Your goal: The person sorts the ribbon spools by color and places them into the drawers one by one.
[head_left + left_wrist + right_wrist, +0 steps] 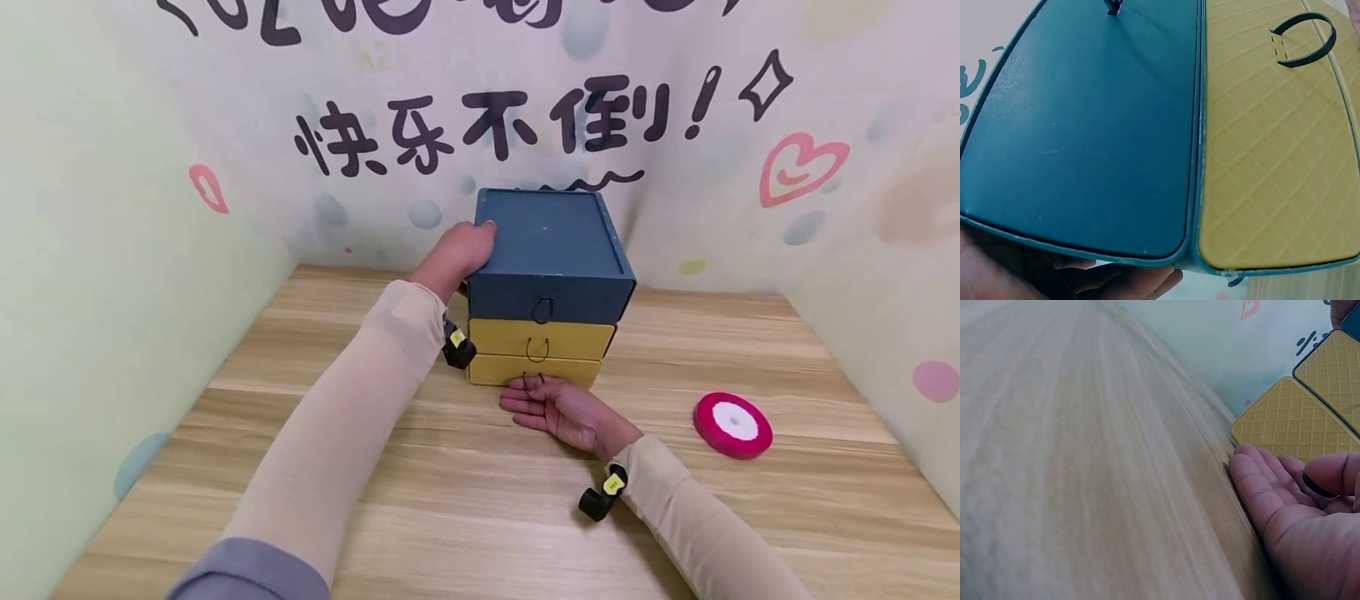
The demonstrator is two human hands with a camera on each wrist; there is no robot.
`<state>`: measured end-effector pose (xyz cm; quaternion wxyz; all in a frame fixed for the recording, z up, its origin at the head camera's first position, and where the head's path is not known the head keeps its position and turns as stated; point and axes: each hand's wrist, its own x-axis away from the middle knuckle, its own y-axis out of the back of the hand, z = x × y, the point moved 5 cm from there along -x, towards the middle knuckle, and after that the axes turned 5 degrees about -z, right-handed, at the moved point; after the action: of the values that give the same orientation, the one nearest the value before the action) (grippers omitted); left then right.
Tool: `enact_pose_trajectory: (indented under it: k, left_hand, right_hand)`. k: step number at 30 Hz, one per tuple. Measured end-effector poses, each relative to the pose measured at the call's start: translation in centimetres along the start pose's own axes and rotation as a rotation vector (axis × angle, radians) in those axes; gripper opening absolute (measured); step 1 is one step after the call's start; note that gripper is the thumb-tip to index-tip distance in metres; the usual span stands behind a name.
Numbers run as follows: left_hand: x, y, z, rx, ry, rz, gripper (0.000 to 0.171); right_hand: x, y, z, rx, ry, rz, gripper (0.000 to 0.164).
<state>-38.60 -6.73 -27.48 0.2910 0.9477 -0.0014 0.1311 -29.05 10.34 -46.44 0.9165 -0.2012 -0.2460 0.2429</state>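
A small drawer box (pixel 551 237) stands on the wooden table against the back wall. Its top drawer front (pixel 1085 137) is blue. Below it are a yellow middle drawer (pixel 491 337) and a yellow bottom drawer (pixel 487 370), each with a dark loop pull. My left hand (pixel 463 247) holds the box's upper left side, thumb over the top edge and fingers along the side. Palm up, my right hand (pixel 562 410) lies low at the bottom drawer, its thumb pinching the loop pull (pixel 1317 485) against the fingers. All drawers look closed.
A roll of deep pink ribbon (pixel 733 425) with a white core lies flat on the table (pixel 450 500), right of the box. Walls with printed lettering enclose the table at the back, left and right. A small black camera (pixel 600 498) sits on each wrist.
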Motion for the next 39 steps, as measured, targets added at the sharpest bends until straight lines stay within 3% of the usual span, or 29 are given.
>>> enact_pose_trajectory:
  k: [7, 39]
  left_hand:
    - [-0.05, 0.06, -0.06, -0.008, -0.002, 0.004, 0.063]
    - [-0.13, 0.02, 0.04, -0.018, 0.006, 0.002, 0.063]
  right_hand:
    - [0.36, -0.07, -0.02, 0.079, 0.035, -0.007, 0.047]
    - [0.80, -0.18, -0.38, 0.151, 0.093, -0.034, 0.043]
